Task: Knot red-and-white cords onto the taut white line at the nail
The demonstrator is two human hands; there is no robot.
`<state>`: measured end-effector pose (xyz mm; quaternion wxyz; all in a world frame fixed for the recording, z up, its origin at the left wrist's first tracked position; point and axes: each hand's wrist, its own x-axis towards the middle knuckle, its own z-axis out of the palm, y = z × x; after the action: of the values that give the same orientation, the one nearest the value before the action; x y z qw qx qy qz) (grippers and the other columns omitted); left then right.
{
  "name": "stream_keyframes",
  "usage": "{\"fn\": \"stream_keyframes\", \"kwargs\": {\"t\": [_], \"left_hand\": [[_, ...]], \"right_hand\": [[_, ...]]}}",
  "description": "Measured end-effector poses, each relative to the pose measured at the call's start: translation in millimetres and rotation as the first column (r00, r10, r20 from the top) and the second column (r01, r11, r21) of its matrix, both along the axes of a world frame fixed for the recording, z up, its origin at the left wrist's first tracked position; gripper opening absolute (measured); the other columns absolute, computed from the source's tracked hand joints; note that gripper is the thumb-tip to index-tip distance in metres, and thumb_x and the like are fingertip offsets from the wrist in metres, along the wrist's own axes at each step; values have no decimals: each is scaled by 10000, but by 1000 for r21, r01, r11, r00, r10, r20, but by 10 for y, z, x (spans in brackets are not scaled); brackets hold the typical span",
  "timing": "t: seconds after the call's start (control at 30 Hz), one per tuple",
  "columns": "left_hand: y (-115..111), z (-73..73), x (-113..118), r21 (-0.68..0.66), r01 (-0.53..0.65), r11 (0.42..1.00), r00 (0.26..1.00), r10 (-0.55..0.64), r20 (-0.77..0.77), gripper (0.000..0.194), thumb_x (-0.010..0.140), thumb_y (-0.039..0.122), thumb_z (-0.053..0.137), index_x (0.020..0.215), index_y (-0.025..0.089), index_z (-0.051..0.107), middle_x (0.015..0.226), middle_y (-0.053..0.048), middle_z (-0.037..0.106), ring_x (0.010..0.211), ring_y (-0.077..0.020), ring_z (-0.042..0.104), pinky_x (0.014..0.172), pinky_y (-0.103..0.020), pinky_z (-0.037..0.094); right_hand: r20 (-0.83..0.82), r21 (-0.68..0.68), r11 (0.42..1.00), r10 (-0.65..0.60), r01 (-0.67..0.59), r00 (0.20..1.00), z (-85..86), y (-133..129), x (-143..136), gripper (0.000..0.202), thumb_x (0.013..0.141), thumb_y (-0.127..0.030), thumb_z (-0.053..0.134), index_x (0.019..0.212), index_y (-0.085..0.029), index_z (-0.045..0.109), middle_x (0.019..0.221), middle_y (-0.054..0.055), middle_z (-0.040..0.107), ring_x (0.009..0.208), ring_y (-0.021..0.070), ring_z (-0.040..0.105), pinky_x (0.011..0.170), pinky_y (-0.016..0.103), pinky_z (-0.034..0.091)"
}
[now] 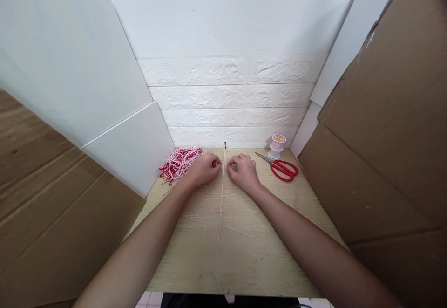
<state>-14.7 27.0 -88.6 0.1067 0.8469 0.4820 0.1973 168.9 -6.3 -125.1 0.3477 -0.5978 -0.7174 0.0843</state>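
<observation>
Pale cords (221,201) run straight from a small dark hook (225,144) at the wall toward the table's front edge. On their left, my left hand (206,167) pinches a thin pale thread between thumb and fingers. My right hand (241,170), just right of the cords, has its fingertips closed on the thread too. The thread crosses the cords between both hands. Loose thread ends (244,234) curl over the wooden table (265,266) below the hands.
Red and pink cords (179,163) lie heaped at the back left. Red-handled scissors (283,169) rest at the right, near stacked thread spools (278,145). Cardboard (391,135) and white panels flank both sides, with a white brick-patterned wall (230,96) behind.
</observation>
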Motion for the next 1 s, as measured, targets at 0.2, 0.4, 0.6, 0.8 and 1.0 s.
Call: {"fn": "stream_keyframes", "kwargs": {"t": [0.2, 0.4, 0.6, 0.8, 1.0], "left_hand": [[0, -2, -6, 7, -168, 986, 985, 168, -42, 232, 881, 334, 489, 887, 195, 676, 920, -48, 693, 810, -190, 599, 635, -296, 342], [6, -1, -17, 34, -271, 962, 958, 273, -90, 193, 856, 324, 499, 816, 204, 645, 882, -24, 692, 782, -184, 597, 594, -294, 308], [60, -48, -47, 48, -296, 954, 952, 299, -69, 138, 808, 303, 525, 794, 218, 633, 829, 2, 683, 751, -186, 599, 591, -304, 326], [64, -45, -49, 88, -313, 945, 946, 319, -62, 123, 804, 299, 532, 778, 217, 621, 837, 0, 690, 743, -193, 601, 577, -306, 311], [39, -30, -57, 88, -287, 954, 948, 296, -115, 164, 833, 307, 522, 792, 224, 656, 874, -18, 692, 791, -213, 621, 598, -320, 337]], "right_hand": [[-41, -61, 990, -130, 127, 991, -12, 43, 22, 149, 873, -272, 564, 866, -213, 700, 992, 71, 642, 1021, 244, 508, 814, 350, 312], [-115, -78, 980, -193, 185, 974, -33, 82, 48, 131, 836, -229, 577, 840, -199, 704, 939, 61, 648, 965, 230, 519, 815, 331, 327], [-164, -72, 979, -202, 193, 965, -64, 121, 74, 104, 808, -218, 589, 799, -177, 684, 896, 55, 651, 915, 214, 522, 819, 315, 344], [-178, -59, 977, -210, 203, 961, -91, 141, 80, 79, 786, -205, 597, 765, -173, 666, 877, 57, 645, 902, 208, 528, 818, 311, 355], [-137, -58, 977, -212, 206, 968, -125, 157, 87, 128, 806, -217, 571, 770, -166, 684, 885, 85, 649, 899, 219, 542, 852, 329, 370]]}}
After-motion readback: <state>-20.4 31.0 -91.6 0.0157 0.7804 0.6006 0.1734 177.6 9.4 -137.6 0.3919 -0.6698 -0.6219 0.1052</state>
